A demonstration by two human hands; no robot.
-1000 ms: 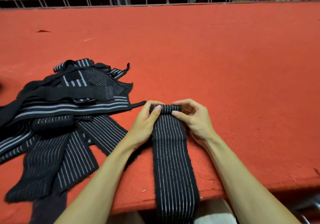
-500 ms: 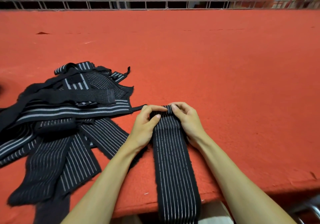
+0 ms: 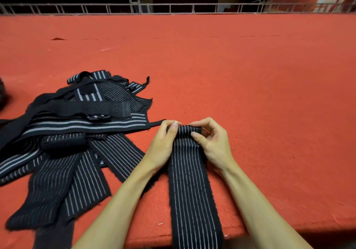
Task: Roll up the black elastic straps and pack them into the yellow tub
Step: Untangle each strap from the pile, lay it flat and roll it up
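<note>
A black elastic strap with thin white stripes (image 3: 190, 181) lies lengthwise on the red felt table and hangs over its near edge. Its far end is curled into a small roll (image 3: 184, 130). My left hand (image 3: 163, 144) pinches the roll's left side, thumb on top. My right hand (image 3: 212, 142) pinches its right side with curled fingers. A tangled pile of other black striped straps (image 3: 77, 133) lies to the left. No yellow tub is in view.
The red felt table (image 3: 250, 94) stretches far back to a metal railing (image 3: 173, 8). Its near edge runs just below my forearms. A dark object (image 3: 2, 94) shows at the left border.
Both hands have shifted a little on the strap's far end; the roll shows more plainly between my fingers than half a second ago. The pile has not moved.
</note>
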